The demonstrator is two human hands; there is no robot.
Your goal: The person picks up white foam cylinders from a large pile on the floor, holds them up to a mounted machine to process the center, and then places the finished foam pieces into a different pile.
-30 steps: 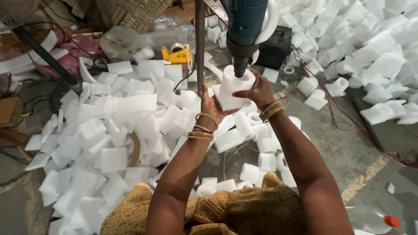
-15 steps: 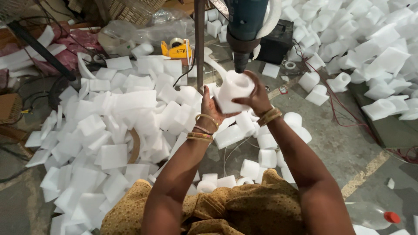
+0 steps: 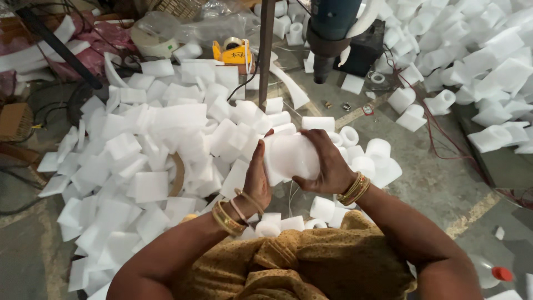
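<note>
Light falls soft and even across your scene, bright without harsh beams, and the white foam pieces (image 3: pixel 166 119) nearly blow out, their edges melting into one pale mass. The foam block (image 3: pixel 291 156) between your hands glares enough that its surface detail is lost. Shadows stay faint and short on the floor (image 3: pixel 438 183), pooling darker at the top left corner. The drill head (image 3: pixel 327 33) overhead reads dark against the brightness. The wide lens bends the frame edges. Your near arms and lap look slightly soft; the centre stays fairly sharp.
</note>
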